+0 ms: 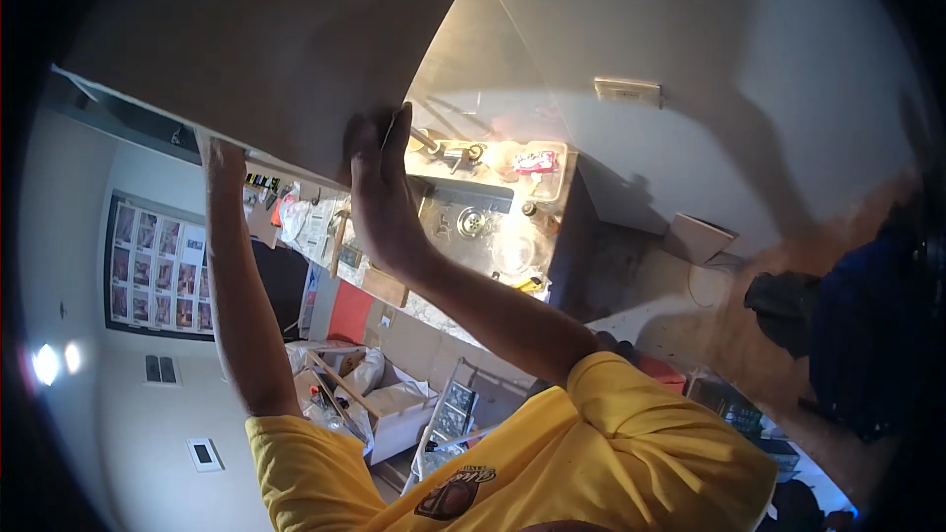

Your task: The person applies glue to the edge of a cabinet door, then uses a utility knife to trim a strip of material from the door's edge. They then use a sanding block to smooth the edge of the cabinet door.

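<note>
A large pale panel (256, 49) fills the upper left above me, its broad face in shadow. My right hand (382, 182) is raised against the panel's right-hand edge, gripping it with the thumb apart from the fingers. Farther left, my left arm (235, 256) reaches up to the panel's front edge. Beyond the wrist, my left hand passes behind that edge and its fingers are hidden. A dark gap (138, 113) shows below the panel's far left corner.
Below are a lit countertop with a metal sink (473, 222), a red packet (535, 161) and a yellow-handled tool (532, 285). A wall switch plate (628, 92) sits to the right. A white open box (399, 414) and a stepladder (448, 419) stand lower down.
</note>
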A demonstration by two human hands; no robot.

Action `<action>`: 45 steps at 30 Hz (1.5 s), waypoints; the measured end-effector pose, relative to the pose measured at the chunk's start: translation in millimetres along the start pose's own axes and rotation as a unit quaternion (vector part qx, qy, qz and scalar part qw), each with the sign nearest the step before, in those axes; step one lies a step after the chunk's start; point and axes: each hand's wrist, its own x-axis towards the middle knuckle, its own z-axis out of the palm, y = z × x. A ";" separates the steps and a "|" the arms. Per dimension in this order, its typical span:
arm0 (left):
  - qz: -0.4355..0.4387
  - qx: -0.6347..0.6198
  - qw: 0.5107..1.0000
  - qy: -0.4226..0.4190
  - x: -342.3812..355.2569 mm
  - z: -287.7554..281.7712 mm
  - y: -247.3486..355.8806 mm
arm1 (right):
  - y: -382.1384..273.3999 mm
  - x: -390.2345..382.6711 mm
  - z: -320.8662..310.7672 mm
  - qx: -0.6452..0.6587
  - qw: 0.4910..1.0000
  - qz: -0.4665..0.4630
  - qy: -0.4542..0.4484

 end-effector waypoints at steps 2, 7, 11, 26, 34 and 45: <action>-0.073 -0.059 0.996 0.012 11.5 -2.7 14.7 | 3.9 20.4 -1.0 0.086 0.995 0.043 -0.028; -0.086 -0.021 0.996 -0.032 -1.9 -15.6 4.4 | 25.0 195.6 -18.5 0.021 0.995 0.007 -0.096; -0.079 0.024 0.992 -0.090 36.5 -19.4 46.7 | -12.2 296.8 -39.9 0.059 0.968 0.129 -0.208; 0.056 0.054 0.997 0.012 5.0 -16.1 19.5 | 0.2 164.3 -25.5 0.015 0.991 0.054 -0.124; -0.037 0.005 0.998 0.056 44.6 -8.1 51.7 | 28.9 230.8 -23.1 -0.026 0.993 0.037 -0.113; -0.273 -0.196 0.876 0.345 17.2 -61.0 171.4 | -91.6 -73.9 -187.0 -0.171 0.914 0.187 -0.316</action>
